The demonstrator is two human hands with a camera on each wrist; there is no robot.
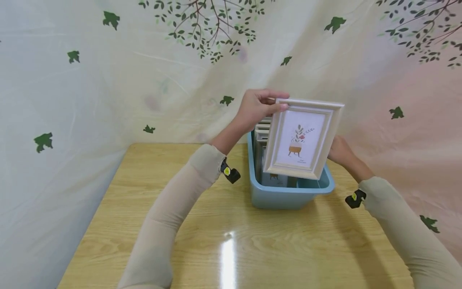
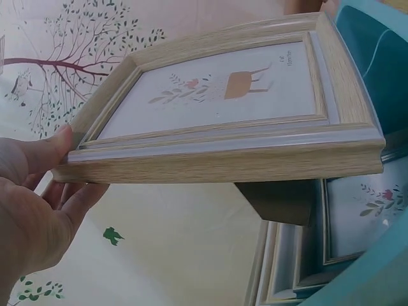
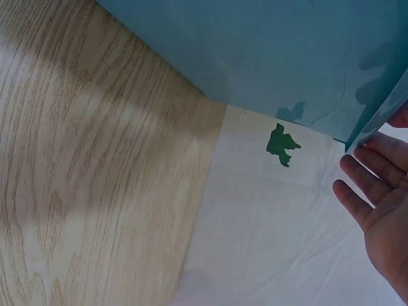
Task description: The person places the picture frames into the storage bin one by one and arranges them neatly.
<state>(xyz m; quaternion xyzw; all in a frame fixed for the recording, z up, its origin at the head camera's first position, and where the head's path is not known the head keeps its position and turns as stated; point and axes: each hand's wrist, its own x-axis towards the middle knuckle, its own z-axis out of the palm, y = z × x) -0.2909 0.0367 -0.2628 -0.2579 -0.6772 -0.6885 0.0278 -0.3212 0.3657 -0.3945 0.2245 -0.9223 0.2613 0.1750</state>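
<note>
My left hand (image 1: 260, 105) pinches a light wood-toned picture frame (image 1: 329, 132) by its upper left corner, thumb on the front. The frame holds a print of a potted plant and hangs tilted above a blue plastic bin (image 1: 281, 202). In the left wrist view, a dark stand flap (image 2: 277, 203) sticks out behind the held frame (image 2: 223, 167). Beyond it, my right hand (image 1: 339, 151) is partly hidden by the frame. The right wrist view shows the right hand (image 3: 389, 204) gripping the bin's rim (image 3: 376, 124), with its fingers on the outside.
Several more picture frames (image 1: 261, 132) stand upright in the bin's left part. The bin sits on a wooden table (image 1: 195, 224) near its back edge. Behind hangs a pale curtain (image 1: 180, 80) printed with branches and green birds.
</note>
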